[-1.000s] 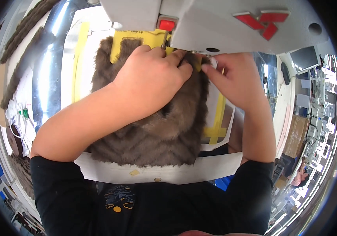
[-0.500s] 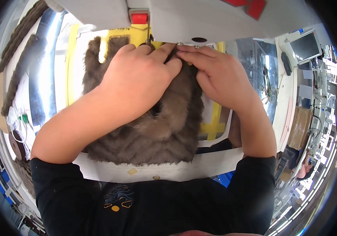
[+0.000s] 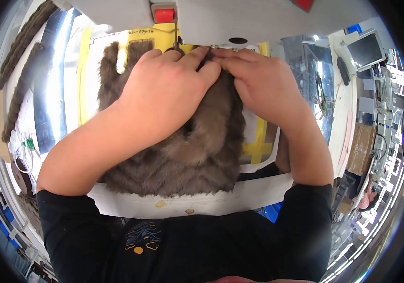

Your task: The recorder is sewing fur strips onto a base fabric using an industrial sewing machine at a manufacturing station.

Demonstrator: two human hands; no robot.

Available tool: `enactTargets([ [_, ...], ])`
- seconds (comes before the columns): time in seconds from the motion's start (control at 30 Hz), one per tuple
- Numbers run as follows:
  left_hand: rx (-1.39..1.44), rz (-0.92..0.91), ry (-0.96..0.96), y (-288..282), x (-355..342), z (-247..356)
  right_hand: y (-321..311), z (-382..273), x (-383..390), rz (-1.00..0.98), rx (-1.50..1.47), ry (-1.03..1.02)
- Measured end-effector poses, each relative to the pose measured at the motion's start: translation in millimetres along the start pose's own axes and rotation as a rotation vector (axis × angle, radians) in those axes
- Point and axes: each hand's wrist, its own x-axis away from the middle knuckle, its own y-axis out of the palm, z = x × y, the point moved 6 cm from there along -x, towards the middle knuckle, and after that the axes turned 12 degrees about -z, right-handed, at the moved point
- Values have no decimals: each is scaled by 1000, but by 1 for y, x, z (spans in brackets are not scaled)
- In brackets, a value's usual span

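Note:
A brown fur piece [image 3: 178,174] lies under both hands, spread over a yellow-edged white template [image 3: 88,75]. My left hand [image 3: 166,85] rests on its far part, fingers bent and pressing the fur close to the needle area of a sewing machine [image 3: 268,23]. Right beside it, my right hand [image 3: 265,85] pinches the fur's far edge with thumb and fingers. Both sets of fingertips nearly meet just under the machine head. The exact spot under the fingertips is partly hidden by the hands.
Long rolled fur strips [image 3: 20,89] lie at the far left. A dark-screened monitor [image 3: 365,51] stands at the far right, with a cardboard box [image 3: 361,148] nearer. The white table edge [image 3: 211,203] runs in front of my body. A person [image 3: 367,199] shows at the right rim.
Both hands stay on the fur near the needle, with only small finger shifts. The view has moved slightly, so the machine head sits a little higher.

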Motion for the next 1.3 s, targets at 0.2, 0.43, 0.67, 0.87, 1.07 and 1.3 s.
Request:
enactTargets([
  [0.2, -8, 21, 0, 0, 1, 1, -2, -10, -2, 10, 121, -3],
  [0.43, -83, 120, 34, -3, -1, 4, -1, -8, -5, -102, 57, 65],
  [0.67, -69, 56, 1, -6, 0, 3, -4, -11, -7, 4, 110, -10],
  [0.87, 0, 120, 25, 2, -8, 9, -10, -2, -5, -60, 18, 111],
  [1.07, -30, 169, 26, 5, -7, 10, -11, 2, -6, -77, -49, 117],
  [1.3, -26, 175, 14, 16, -7, 9, -10, 3, -10, -45, -87, 64],
])
